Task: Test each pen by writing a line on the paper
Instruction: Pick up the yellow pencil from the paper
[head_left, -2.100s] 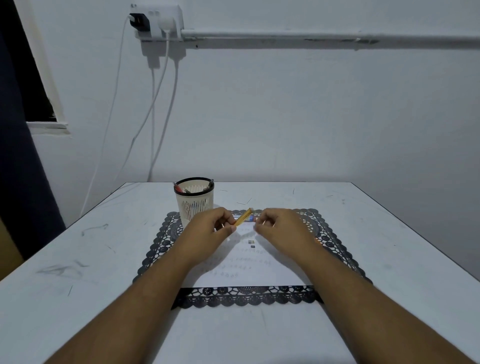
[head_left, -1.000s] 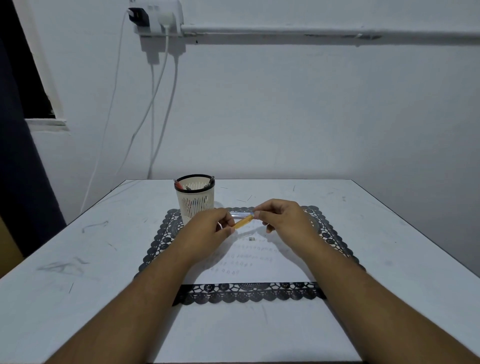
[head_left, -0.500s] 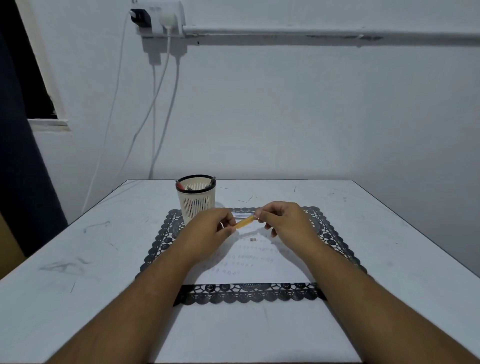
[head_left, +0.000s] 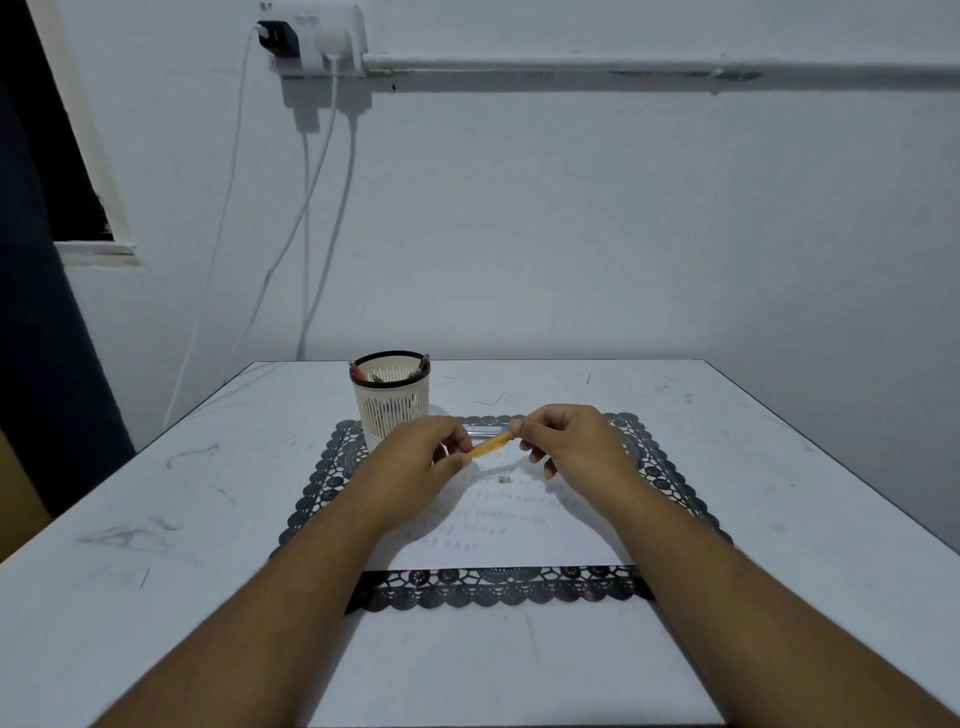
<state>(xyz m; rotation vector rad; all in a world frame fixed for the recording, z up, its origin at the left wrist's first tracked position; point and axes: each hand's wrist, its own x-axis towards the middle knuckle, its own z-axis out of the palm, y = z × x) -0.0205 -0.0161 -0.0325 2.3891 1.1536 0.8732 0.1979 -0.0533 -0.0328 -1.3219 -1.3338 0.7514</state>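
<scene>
Above the middle of a white table (head_left: 156, 519), two bare hands meet over a sheet of paper (head_left: 519, 545). The left hand (head_left: 421, 457) pinches the near end of a slim yellow pen (head_left: 488, 446); the right hand (head_left: 566, 441) pinches its far end between thumb and fingertips. The pen hangs in the air between them, tilted, clear of the paper.

The pen looks light, stiff and smooth, probably plastic. It should need only a gentle pinch, and the best hold for writing would be low on the barrel, close to the tip. Its cap, if that is what the right hand is pulling, could slip or drop; the view is too small to tell whether a cap is there.

Counted: one yellow pen in hand. A second, clear pen (head_left: 485, 429) lies flat on the paper just beyond the hands. One white mesh pen cup (head_left: 390, 402) with a dark rim stands at the far left corner of a black lace placemat (head_left: 493, 592), holding perhaps three or four more pens, hard to count. One sheet of paper lies on the placemat, bearing about four short rows of small looped marks. One tiny dark object (head_left: 503, 479) sits on the paper below the hands.
</scene>
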